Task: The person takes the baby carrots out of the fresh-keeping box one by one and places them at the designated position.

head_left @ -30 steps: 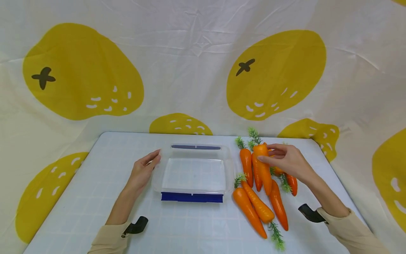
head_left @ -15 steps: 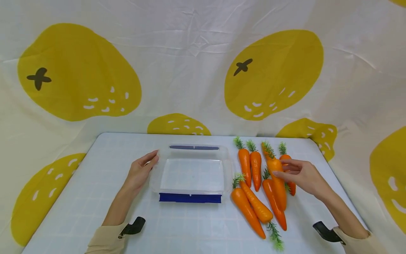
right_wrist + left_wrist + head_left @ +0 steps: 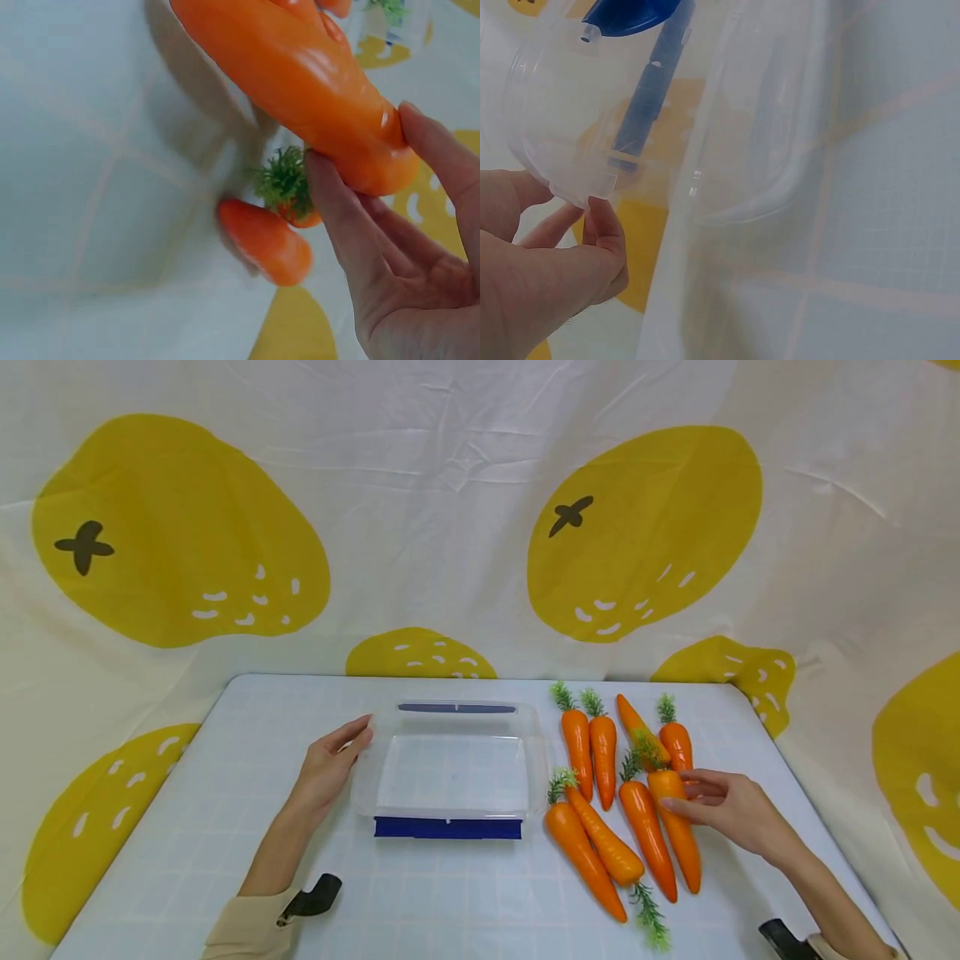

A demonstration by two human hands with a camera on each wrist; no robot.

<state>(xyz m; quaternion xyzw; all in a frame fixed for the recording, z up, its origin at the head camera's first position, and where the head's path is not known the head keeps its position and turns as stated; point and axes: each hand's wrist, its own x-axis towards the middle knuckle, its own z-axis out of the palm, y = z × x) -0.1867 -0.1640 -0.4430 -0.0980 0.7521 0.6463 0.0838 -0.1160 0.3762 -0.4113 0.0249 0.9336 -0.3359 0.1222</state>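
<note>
A clear plastic food container (image 3: 453, 777) with blue clips stands mid-table. My left hand (image 3: 330, 768) is at its left side; in the left wrist view the thumb and fingers (image 3: 606, 225) pinch the container's rim (image 3: 581, 196). On the right, my right hand (image 3: 738, 810) holds a toy carrot (image 3: 677, 839) by its thick upper end, thumb on one side and fingers on the other. The right wrist view has this carrot (image 3: 300, 82) large and close, its tip out of frame. It lies alongside another carrot (image 3: 648, 839) on its left.
Several more carrots with green tops lie right of the container: a pair (image 3: 576, 747) at the back, a crossed pair (image 3: 585, 860) in front, an orange one (image 3: 637, 727) and a redder one (image 3: 677, 745) at the far right. A fruit-patterned cloth (image 3: 465, 568) hangs behind the table (image 3: 420, 902).
My right hand has brought the carrot rightward and nearer to me, from above the back pair down beside the front right carrot. The left hand has stayed at the container's side.
</note>
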